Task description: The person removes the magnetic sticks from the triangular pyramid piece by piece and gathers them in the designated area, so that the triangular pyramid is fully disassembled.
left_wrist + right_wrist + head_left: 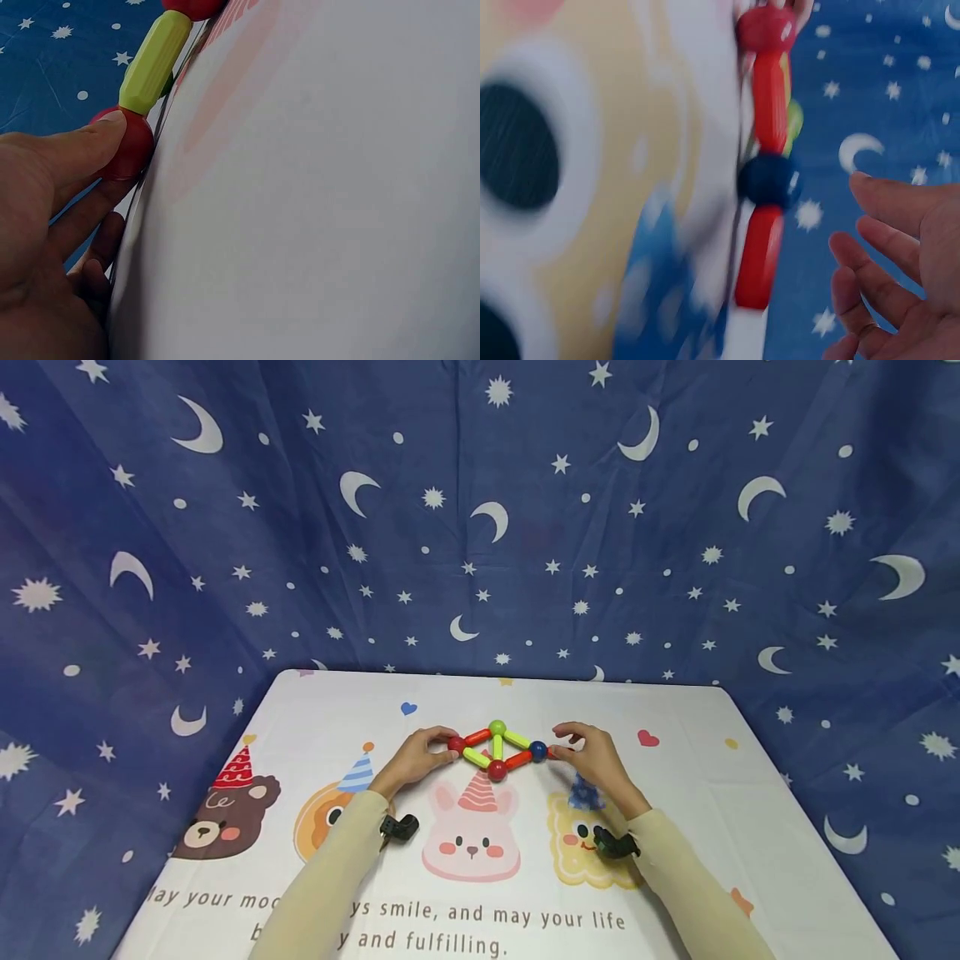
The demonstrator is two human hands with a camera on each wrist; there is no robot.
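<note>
A flat diamond of magnetic balls and rods lies on the white tablecloth. Its corners are a red ball (456, 745) at left, a green ball (497, 727) at the back, a blue ball (537, 750) at right and a second red ball (497, 770) at the front. Red and yellow-green rods join them, a yellow-green rod (497, 748) crossing the middle. My left hand (417, 758) pinches the left red ball between thumb and fingers. From the blue ball a red rod (759, 259) sticks out. My right hand (900, 262) is beside that rod, fingers spread, holding nothing.
The tablecloth (750, 827) is printed with cartoon animals and lettering. Behind the table hangs a blue curtain (525, 543) with moons and stars. Small black cameras are strapped to both wrists.
</note>
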